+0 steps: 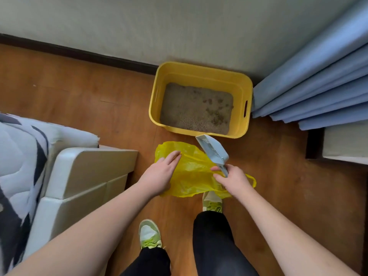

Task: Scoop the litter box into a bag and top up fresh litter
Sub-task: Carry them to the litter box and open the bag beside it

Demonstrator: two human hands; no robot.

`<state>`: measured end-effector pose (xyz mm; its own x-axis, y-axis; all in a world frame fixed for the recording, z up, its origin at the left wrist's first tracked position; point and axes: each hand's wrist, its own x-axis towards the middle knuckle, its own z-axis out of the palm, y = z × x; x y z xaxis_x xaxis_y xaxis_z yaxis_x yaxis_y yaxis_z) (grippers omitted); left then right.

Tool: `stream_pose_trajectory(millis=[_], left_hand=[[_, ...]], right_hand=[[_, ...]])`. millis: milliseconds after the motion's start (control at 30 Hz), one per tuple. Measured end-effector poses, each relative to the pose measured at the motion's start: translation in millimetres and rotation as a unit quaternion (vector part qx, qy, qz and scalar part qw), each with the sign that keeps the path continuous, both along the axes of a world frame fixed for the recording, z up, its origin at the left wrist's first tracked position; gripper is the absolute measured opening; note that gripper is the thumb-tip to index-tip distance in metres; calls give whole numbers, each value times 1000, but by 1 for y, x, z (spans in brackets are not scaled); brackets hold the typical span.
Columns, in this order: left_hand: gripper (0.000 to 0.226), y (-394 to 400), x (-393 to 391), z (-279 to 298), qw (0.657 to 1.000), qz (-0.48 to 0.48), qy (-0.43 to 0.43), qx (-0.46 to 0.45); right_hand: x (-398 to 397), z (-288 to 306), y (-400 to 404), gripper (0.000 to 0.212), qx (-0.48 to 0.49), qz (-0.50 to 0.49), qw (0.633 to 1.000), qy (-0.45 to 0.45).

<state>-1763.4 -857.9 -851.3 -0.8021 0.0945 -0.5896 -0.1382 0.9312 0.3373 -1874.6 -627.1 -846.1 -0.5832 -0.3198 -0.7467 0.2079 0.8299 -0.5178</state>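
A yellow litter box (244,90) stands on the wooden floor against the wall, holding grey-brown litter (191,110) with darker clumps toward its right side. In front of it a yellow plastic bag (191,172) hangs crumpled between my hands. My left hand (161,172) holds the bag's left edge, fingers stretched over it. My right hand (233,180) grips the handle of a pale grey slotted scoop (213,150) together with the bag's right side. The scoop points up toward the box's near rim and looks empty.
A white bed frame (83,176) with a patterned quilt (18,156) fills the left. Blue curtains (318,84) hang at the right beside the box. A dark-edged ledge (338,144) sits at far right. My feet in green-laced sneakers (149,234) stand on the floor below the bag.
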Motion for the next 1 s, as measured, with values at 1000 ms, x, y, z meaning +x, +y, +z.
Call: stream_pose_trajectory(millis=[1000], left_hand=[[137,-108,-93,-258,983,-32,-175,-33]], right_hand=[[-60,-257,-13,18,-59,4,986,156]])
